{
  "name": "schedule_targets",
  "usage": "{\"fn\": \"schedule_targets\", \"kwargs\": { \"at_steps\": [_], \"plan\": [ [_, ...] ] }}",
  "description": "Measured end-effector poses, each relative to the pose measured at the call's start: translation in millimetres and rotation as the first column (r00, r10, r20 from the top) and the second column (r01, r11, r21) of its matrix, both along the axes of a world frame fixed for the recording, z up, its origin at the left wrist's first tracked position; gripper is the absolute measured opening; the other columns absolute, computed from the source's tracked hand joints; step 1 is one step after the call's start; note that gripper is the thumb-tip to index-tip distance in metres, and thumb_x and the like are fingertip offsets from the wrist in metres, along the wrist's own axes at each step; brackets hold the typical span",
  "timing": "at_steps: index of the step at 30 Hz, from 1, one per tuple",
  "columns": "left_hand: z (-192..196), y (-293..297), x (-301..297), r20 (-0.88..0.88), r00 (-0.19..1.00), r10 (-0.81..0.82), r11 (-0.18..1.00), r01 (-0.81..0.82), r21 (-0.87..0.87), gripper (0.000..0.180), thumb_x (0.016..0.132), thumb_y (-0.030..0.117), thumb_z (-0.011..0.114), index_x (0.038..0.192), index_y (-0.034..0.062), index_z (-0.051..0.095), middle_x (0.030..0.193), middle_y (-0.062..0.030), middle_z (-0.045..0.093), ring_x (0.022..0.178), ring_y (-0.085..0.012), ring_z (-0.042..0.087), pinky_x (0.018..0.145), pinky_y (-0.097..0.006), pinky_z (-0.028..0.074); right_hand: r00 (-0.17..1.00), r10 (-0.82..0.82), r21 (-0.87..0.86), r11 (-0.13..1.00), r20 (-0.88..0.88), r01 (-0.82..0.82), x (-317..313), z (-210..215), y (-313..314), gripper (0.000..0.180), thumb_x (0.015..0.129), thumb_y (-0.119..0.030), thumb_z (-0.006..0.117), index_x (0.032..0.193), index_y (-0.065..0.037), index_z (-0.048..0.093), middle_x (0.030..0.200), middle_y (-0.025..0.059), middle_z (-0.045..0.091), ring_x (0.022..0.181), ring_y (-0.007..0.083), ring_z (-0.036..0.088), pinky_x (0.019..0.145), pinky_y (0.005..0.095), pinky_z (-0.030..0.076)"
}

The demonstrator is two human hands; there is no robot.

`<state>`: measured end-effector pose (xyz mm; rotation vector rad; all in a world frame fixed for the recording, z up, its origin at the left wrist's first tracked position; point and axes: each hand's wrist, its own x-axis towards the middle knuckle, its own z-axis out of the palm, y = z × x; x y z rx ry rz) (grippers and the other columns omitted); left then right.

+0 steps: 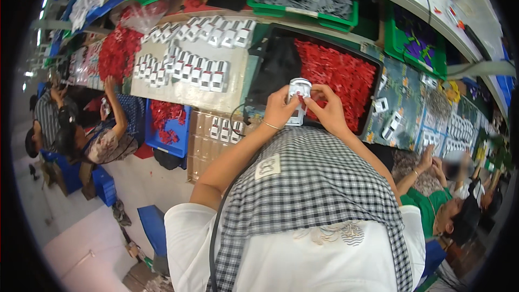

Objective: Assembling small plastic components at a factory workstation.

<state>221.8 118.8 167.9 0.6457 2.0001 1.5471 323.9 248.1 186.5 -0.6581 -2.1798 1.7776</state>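
Observation:
Close in front of my apron I hold up a small white plastic housing (299, 84) with a bit of red showing at its middle. My left hand (277, 109) is closed around its left side. My right hand (331, 111) pinches at its right side, thumb and fingertips near the red bit; whether a separate small red part is between them cannot be made out. Just beyond my hands lies a black tray (278, 62), its right part heaped with small red plastic parts (340, 78).
White-and-grey units (203, 70) stand in rows on a board at left. Green bins (308, 13) of grey parts line the back. A blue bin (186, 139) holds red pieces. Loose white units (392, 124) lie right. Co-workers (108, 140) sit on both sides.

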Motion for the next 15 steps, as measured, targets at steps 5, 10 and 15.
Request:
{"fn": "schedule_targets", "kwargs": {
  "at_steps": [5, 10, 15],
  "plan": [
    [-37, -56, -77, -0.391, 0.873, 0.291, 0.918, -0.37, -0.143, 0.021, 0.087, 0.016, 0.055, 0.1, 0.0001, 0.058, 0.072, -0.0113, 0.062, 0.063, -0.0182, 0.057, 0.059, -0.031, 0.045, 0.997, -0.081, -0.152, 0.985, 0.01, 0.082, 12, -10, 8, 0.025, 0.082, -0.006, 0.062, 0.106, -0.001, 0.057, 0.088, 0.0041, 0.06, 0.077, 0.0088, 0.055, 0.071, 0.0218, 0.045],
    [-93, -83, -124, -0.668, 0.736, 0.109, 0.801, -0.463, -0.379, 0.046, 0.08, 0.014, 0.057, 0.121, -0.0016, 0.043, 0.104, -0.0211, 0.051, 0.093, -0.0415, 0.047, 0.082, -0.047, 0.038, 0.994, -0.081, -0.154, 0.984, 0.072, 0.092, 22, -17, 14, 0.017, 0.085, -0.005, 0.059, 0.101, 0.001, 0.058, 0.082, -0.0008, 0.058, 0.074, 0.0047, 0.052, 0.067, 0.019, 0.042],
    [-151, -84, -121, -0.656, 0.73, -0.193, 0.609, -0.435, -0.664, 0.071, 0.066, 0.028, 0.073, 0.128, 0.0108, 0.041, 0.117, -0.0153, 0.044, 0.113, -0.0332, 0.039, 0.092, -0.047, 0.034, 0.992, -0.046, -0.126, 0.99, 0.12, 0.061, 14, -13, 9, 0.014, 0.085, -0.005, 0.059, 0.098, 0.0, 0.059, 0.079, -0.0013, 0.057, 0.069, 0.0034, 0.049, 0.062, 0.0179, 0.039]
  ]
}}
